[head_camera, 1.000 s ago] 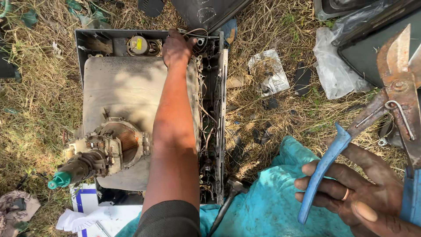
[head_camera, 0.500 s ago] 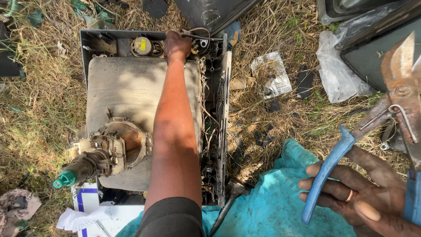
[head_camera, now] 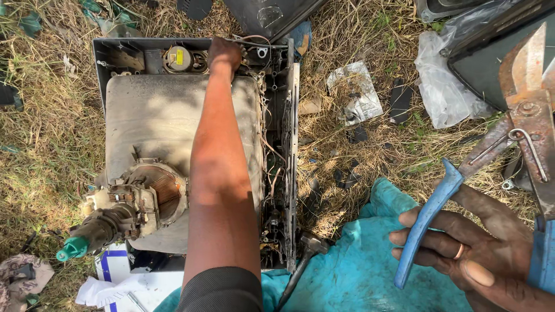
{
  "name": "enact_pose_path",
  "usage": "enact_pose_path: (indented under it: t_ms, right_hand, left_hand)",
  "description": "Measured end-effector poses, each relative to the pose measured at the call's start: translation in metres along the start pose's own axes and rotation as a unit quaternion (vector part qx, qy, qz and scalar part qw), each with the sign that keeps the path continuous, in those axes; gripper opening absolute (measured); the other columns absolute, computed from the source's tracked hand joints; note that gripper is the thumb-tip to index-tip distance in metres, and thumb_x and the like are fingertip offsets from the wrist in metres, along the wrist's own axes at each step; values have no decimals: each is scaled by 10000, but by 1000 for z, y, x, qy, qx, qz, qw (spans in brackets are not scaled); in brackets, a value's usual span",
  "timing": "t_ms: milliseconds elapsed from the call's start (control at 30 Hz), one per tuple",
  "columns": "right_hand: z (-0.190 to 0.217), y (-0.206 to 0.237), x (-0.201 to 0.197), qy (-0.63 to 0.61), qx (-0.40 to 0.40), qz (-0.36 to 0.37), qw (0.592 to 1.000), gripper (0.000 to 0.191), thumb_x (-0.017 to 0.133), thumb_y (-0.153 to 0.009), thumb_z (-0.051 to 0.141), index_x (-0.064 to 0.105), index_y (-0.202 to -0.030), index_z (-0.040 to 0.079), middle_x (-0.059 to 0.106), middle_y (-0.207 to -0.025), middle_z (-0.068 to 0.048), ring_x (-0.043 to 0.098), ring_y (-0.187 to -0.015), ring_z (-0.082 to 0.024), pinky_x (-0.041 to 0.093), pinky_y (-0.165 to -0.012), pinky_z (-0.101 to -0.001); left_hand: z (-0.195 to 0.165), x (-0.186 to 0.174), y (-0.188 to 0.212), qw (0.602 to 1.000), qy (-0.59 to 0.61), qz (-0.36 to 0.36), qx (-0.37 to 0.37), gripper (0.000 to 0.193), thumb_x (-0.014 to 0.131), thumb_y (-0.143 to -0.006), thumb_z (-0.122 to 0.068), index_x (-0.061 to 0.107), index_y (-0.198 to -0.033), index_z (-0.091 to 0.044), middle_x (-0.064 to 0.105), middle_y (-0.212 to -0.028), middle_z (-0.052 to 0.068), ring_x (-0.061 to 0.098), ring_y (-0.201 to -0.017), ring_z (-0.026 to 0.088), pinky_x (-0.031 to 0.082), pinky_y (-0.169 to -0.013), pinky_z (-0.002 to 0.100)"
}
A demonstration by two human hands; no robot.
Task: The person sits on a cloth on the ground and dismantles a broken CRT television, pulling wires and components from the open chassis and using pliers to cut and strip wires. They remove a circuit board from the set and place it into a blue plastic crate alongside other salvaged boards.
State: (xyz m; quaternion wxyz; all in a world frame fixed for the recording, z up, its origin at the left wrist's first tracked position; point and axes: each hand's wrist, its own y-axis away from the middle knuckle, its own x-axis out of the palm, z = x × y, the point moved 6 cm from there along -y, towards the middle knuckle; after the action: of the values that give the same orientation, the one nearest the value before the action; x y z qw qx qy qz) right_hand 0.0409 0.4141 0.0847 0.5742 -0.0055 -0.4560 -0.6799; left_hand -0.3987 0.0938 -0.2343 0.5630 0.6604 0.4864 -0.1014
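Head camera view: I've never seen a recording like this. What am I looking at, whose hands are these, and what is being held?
The one picture comes from a camera worn on a person's head, looking down at their own two bare hands. There is no robot.

On dry grass lies an opened old television set with its back off, so the grey picture tube and its neck show, with wiring and a circuit board along its right side.

The left hand reaches along the tube to the far end of the casing, among the wires there; whether it grasps anything cannot be told.

The right hand holds rusty shears with blue handles, blades open, its grip around one handle.

A teal cloth, a hammer, white paper and plastic scraps lie around.
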Motion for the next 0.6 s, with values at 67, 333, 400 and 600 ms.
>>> enact_pose_path:
  t_ms: [67,333,400,600]
  right_hand:
    - [3,-5,0,7,9,8,1000,1048,766,-917,122,90,-1714,37,388,-1455,-467,475,-1299,-659,380,-968,-800]
    - [19,-14,34,40,2,0,999,899,632,-968,16,122,-1707,15,428,-1469,-437,467,-1331,-613,367,-1012,-736]
    - [26,-19,54,70,-15,-12,997,875,618,-968,27,166,-1716,7,466,-1453,-417,492,-1327,-582,389,-1006,-710]
    - [48,-32,102,147,-94,-39,984,656,577,-948,66,327,-1546,-32,609,-1399,-339,592,-1344,-436,436,-1033,-583]
  left_hand:
    - [8,1,-8,1000,-1,-8,9,252,530,-1018,-116,676,-1159,34,741,-1008,176,655,-753,172,511,-630,330]
    - [6,-39,27,765,634,-78,83,235,466,-1029,-39,618,-1199,16,770,-909,227,683,-652,208,512,-477,323]
    - [-21,-54,74,707,666,-107,212,161,519,-1085,-16,572,-1228,33,750,-1021,170,759,-849,196,583,-689,265]
    - [-19,-60,217,691,670,-178,207,369,523,-1022,-30,383,-1363,-19,673,-1040,78,646,-831,192,534,-621,314]
